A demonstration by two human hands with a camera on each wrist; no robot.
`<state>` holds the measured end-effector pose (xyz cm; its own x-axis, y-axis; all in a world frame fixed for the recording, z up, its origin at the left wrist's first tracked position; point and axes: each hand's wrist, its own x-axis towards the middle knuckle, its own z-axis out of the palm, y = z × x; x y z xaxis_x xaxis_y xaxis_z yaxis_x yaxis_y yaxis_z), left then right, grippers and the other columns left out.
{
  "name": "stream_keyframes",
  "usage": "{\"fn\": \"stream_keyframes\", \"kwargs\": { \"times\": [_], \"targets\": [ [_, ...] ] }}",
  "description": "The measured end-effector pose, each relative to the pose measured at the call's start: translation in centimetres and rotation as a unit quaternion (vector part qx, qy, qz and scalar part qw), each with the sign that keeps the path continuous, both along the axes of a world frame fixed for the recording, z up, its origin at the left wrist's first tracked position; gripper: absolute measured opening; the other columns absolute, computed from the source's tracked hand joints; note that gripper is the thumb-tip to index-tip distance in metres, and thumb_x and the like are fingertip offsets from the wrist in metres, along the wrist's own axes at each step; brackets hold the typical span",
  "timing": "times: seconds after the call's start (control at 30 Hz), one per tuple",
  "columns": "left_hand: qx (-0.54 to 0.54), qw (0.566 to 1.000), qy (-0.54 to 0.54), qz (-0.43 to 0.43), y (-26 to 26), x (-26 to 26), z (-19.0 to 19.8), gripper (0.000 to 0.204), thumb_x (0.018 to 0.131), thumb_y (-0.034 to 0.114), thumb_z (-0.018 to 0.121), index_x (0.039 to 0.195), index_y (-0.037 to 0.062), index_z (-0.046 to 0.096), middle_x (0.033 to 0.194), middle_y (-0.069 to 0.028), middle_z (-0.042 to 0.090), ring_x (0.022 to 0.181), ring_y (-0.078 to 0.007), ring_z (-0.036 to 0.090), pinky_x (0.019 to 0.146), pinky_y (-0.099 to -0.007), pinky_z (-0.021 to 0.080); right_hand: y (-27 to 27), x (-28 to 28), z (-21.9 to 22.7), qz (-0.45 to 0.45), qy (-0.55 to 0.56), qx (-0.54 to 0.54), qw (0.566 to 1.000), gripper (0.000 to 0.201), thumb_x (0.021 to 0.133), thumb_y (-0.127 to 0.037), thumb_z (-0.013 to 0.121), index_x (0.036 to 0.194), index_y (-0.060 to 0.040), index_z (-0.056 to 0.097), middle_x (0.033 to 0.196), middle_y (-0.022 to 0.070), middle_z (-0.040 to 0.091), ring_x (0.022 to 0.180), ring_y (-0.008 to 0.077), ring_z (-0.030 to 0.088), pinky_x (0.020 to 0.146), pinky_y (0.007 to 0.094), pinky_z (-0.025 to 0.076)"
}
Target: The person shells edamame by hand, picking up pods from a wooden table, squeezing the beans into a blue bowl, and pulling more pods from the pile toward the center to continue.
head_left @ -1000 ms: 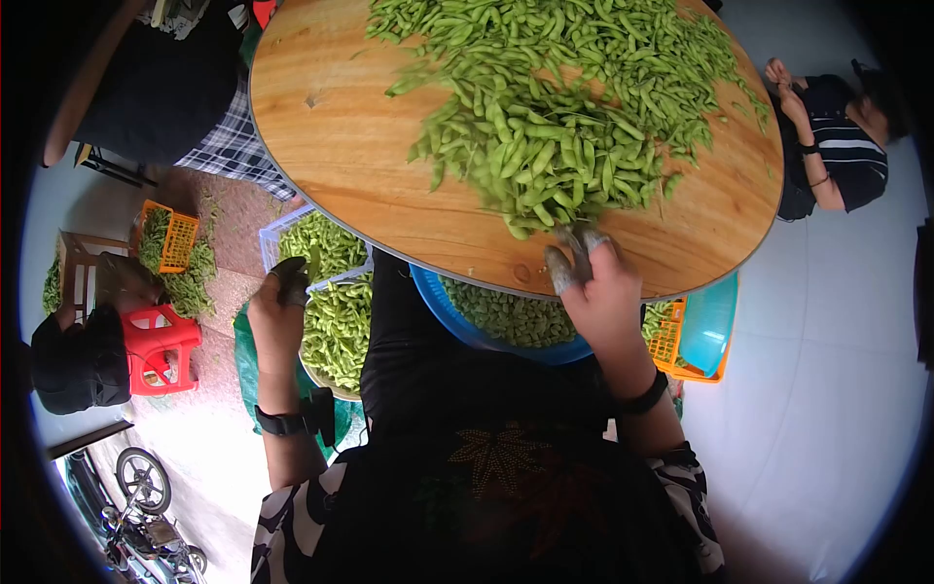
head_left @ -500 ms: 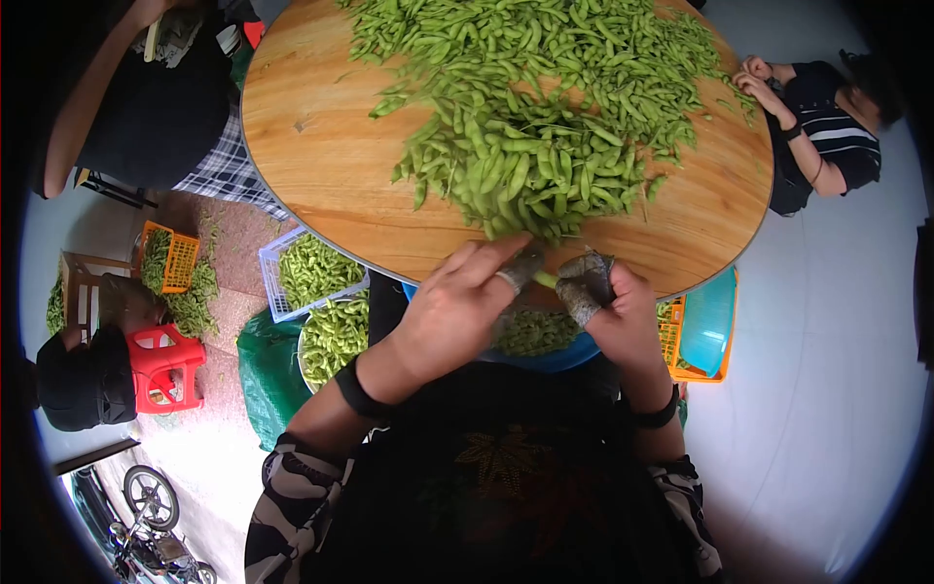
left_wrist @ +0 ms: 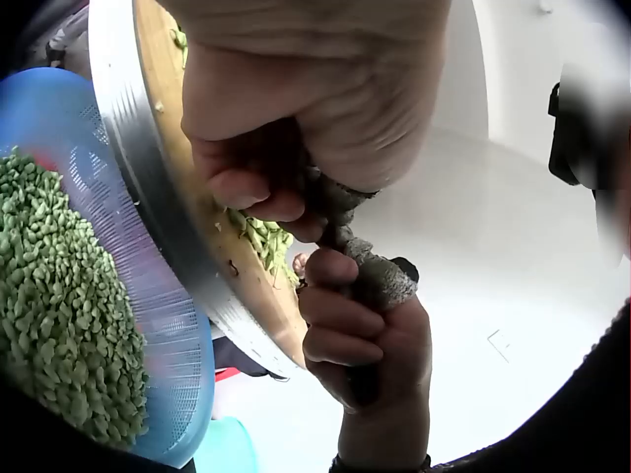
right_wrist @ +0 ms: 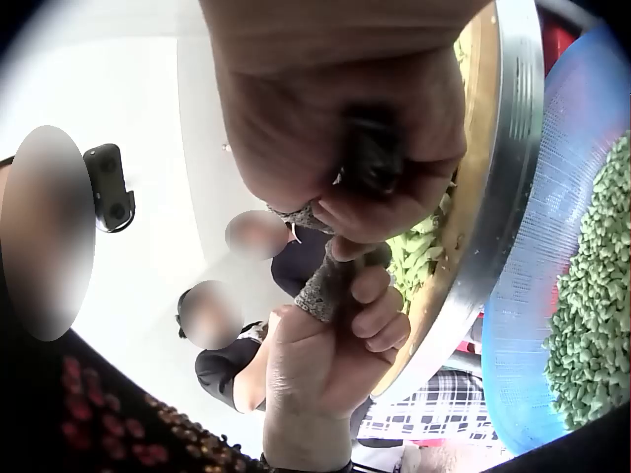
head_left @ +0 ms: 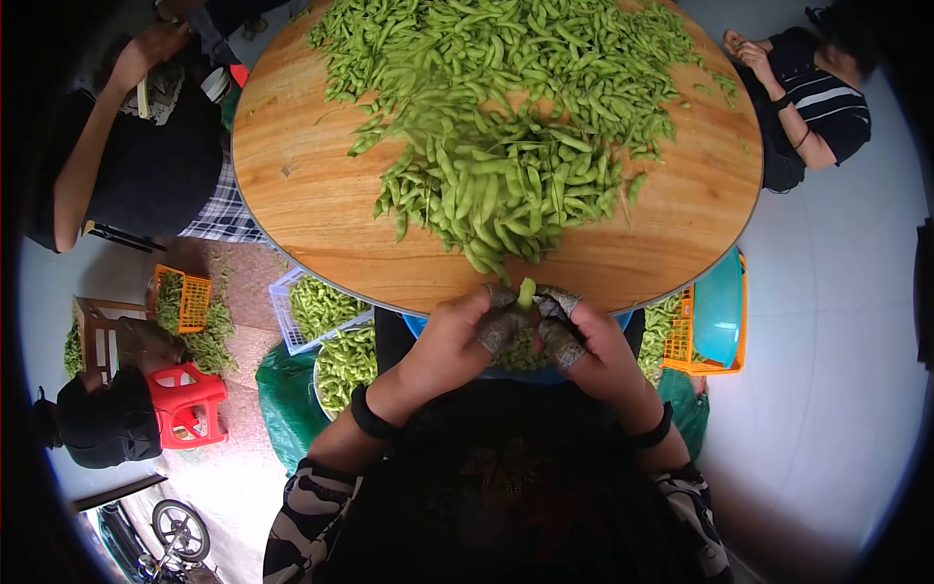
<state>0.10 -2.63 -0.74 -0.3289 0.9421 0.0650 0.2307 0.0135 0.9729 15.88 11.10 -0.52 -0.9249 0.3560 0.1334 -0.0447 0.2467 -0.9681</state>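
In the head view, a green soybean pod stands upright between the two hands at the near table edge. The left hand pinches it with thumb and forefinger in worn grey finger covers. From the other side the right hand brings its covered thumb and fingertips against the pod, fingers curled. Both wrist views show the fingertips meeting, with the pod mostly hidden behind them. A dark object lies in the right palm. Just beyond the hands, a large heap of pods covers much of the round wooden table.
Below the table edge sits a blue basket of shelled beans. A white crate of pods stands left, an orange crate right. Other people sit around the table, and a red stool stands on the floor.
The left hand has come from the left side over to the table edge and met the right hand. A pod is now between their fingertips, and both hands have drawn slightly toward the body.
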Motion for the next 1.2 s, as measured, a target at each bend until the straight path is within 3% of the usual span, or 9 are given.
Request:
{"fn": "stream_keyframes", "kwargs": {
  "times": [0.13, 0.3, 0.43, 0.47, 0.5, 0.77, 0.9, 1.03, 1.2],
  "targets": [
    [0.021, 0.995, -0.095, 0.008, -0.5, 0.3, -0.5, 0.021, 0.088, 0.002, 0.061, 0.108, -0.0004, 0.058, 0.094, -0.0154, 0.066, 0.087, -0.0231, 0.066, 0.074, -0.0319, 0.052, -0.2, 0.3, 1.0, 0.027, -0.066, -0.127, 0.989, 0.028, 0.093, -0.01, 0.05, 0.12, -0.0046, 0.053, 0.078, -0.0018, 0.058, 0.057, 0.0028, 0.045, 0.051, 0.0177, 0.037],
    [0.031, 0.944, 0.325, 0.044, -0.9, 1.0, 0.1, 0.017, 0.089, 0.005, 0.063, 0.106, 0.0032, 0.06, 0.089, -0.0056, 0.065, 0.08, -0.0153, 0.063, 0.07, -0.0302, 0.051, -0.5, -0.4, 1.3, 0.042, -0.092, -0.178, 0.979, 0.031, 0.095, -0.013, 0.049, 0.125, -0.0069, 0.049, 0.076, -0.0024, 0.056, 0.054, 0.0035, 0.043, 0.048, 0.0177, 0.036],
    [0.064, 0.951, 0.3, 0.029, -1.4, 0.3, -1.3, 0.016, 0.089, 0.01, 0.064, 0.103, 0.0035, 0.06, 0.08, -0.0055, 0.062, 0.069, -0.0164, 0.059, 0.059, -0.0292, 0.048, -0.3, -0.2, 1.0, 0.058, -0.16, -0.334, 0.927, 0.032, 0.091, -0.01, 0.05, 0.123, -0.007, 0.051, 0.08, -0.0011, 0.055, 0.056, 0.0042, 0.045, 0.049, 0.0208, 0.036],
    [0.002, 0.999, -0.045, -0.012, -1.7, -0.2, -1.1, 0.016, 0.091, 0.012, 0.062, 0.105, 0.0032, 0.061, 0.076, -0.0044, 0.06, 0.065, -0.0149, 0.055, 0.056, -0.0269, 0.044, -0.2, 0.0, 0.8, 0.092, -0.163, -0.427, 0.885, 0.031, 0.093, -0.012, 0.049, 0.124, -0.0091, 0.051, 0.077, -0.0017, 0.053, 0.05, 0.0027, 0.04, 0.043, 0.0196, 0.031],
    [-0.059, 0.92, -0.385, -0.049, -2.0, -0.4, -1.1, 0.017, 0.092, 0.013, 0.06, 0.106, 0.003, 0.061, 0.073, -0.0034, 0.058, 0.061, -0.0133, 0.052, 0.053, -0.0247, 0.04, -0.2, 0.1, 0.8, 0.093, -0.165, -0.428, 0.884, 0.031, 0.093, -0.012, 0.049, 0.124, -0.0091, 0.051, 0.077, -0.0017, 0.053, 0.05, 0.0027, 0.04, 0.043, 0.0196, 0.031],
    [-0.018, 0.757, -0.641, -0.126, -2.6, -0.9, -1.5, 0.018, 0.091, 0.019, 0.063, 0.106, 0.0072, 0.063, 0.071, -0.0007, 0.057, 0.052, -0.009, 0.044, 0.049, -0.0204, 0.034, -0.2, 0.0, 0.3, 0.18, -0.094, -0.608, 0.768, 0.032, 0.097, -0.013, 0.047, 0.129, -0.0131, 0.048, 0.071, -0.0022, 0.047, 0.045, 0.0012, 0.03, 0.039, 0.0165, 0.02],
    [-0.016, 0.988, -0.155, 0.002, -1.5, 0.0, -1.0, 0.013, 0.09, 0.017, 0.064, 0.093, 0.0046, 0.061, 0.067, -0.0034, 0.057, 0.053, -0.0155, 0.053, 0.049, -0.0255, 0.042, -0.5, -0.3, 1.0, 0.111, -0.15, -0.555, 0.811, 0.031, 0.097, -0.014, 0.047, 0.127, -0.0117, 0.048, 0.072, -0.0017, 0.049, 0.047, 0.002, 0.033, 0.04, 0.0181, 0.025],
    [0.022, 0.888, 0.459, 0.029, -1.8, -0.4, 0.2, 0.018, 0.087, 0.017, 0.067, 0.086, 0.0012, 0.058, 0.069, -0.0116, 0.061, 0.056, -0.0261, 0.059, 0.055, -0.0315, 0.049, -1.6, -0.6, 1.2, 0.046, -0.204, -0.398, 0.893, 0.028, 0.095, -0.013, 0.047, 0.123, -0.0104, 0.05, 0.076, -0.001, 0.054, 0.051, 0.0039, 0.04, 0.045, 0.0192, 0.032],
    [0.013, 0.917, 0.394, 0.059, -2.1, 0.7, -1.8, 0.009, 0.086, 0.01, 0.061, 0.084, 0.0038, 0.056, 0.073, -0.0117, 0.061, 0.059, -0.027, 0.061, 0.056, -0.0361, 0.05, -2.1, -0.3, -0.4, 0.029, -0.169, -0.331, 0.928, 0.029, 0.094, -0.012, 0.046, 0.122, -0.0103, 0.05, 0.078, -0.0008, 0.056, 0.054, 0.0044, 0.044, 0.047, 0.019, 0.034]
  ]
}}
